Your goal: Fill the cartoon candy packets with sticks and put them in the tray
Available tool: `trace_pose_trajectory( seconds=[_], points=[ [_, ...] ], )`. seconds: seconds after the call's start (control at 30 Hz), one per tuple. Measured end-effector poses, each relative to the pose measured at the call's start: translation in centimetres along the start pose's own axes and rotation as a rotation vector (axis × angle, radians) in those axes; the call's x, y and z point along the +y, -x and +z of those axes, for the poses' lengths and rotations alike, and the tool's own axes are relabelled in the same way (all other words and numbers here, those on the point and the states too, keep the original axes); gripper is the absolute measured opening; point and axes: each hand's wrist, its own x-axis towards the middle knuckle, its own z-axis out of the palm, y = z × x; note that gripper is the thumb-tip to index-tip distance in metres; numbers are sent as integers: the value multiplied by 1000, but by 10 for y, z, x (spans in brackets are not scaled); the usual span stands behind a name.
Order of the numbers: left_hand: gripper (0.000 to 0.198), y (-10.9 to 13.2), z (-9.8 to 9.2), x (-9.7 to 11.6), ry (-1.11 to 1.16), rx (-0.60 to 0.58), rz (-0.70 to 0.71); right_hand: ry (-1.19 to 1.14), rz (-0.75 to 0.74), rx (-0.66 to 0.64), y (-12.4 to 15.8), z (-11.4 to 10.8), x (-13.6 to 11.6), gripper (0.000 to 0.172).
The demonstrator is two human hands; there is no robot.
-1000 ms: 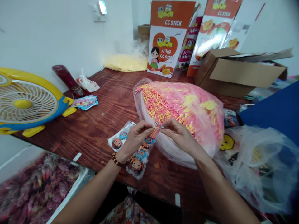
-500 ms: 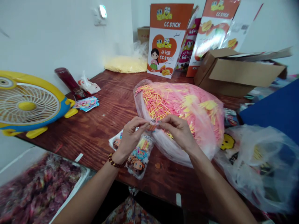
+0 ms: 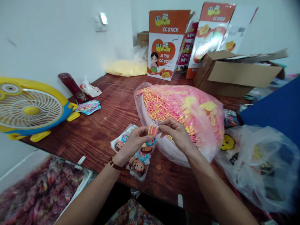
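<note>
Between both hands is a small packet of pink and yellow sticks (image 3: 153, 130). My left hand (image 3: 137, 139) pinches its left side, and my right hand (image 3: 173, 130) pinches its upper right edge. Under and beside my left hand lie printed clear pouches with a brown cartoon figure (image 3: 140, 167). Just beyond my hands, a large clear bag full of loose pink and yellow sticks (image 3: 173, 100) lies open towards the left.
A yellow and blue fan (image 3: 32, 109) stands at the left, near a dark red bottle (image 3: 70, 83), tissues (image 3: 91, 90) and cards (image 3: 88, 107). Behind are printed boxes (image 3: 167, 43) and an open carton (image 3: 241, 73). A plastic bag (image 3: 262, 168) lies right; a filled tub (image 3: 47, 190) sits lower left.
The packet between my hands has tipped, and its sticks now show more fully. My left hand has shifted slightly down and right. The whole view has moved a little.
</note>
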Motion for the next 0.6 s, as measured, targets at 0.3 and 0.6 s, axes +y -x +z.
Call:
trace_pose_trajectory(
  seconds=[0.3,0.6],
  points=[
    [25,4,8,-5,-32,57,44,128,-27,22,11,12,11,26],
    [29,10,17,0,73,66,-40,48,21,49,18,12,12,24]
  ],
)
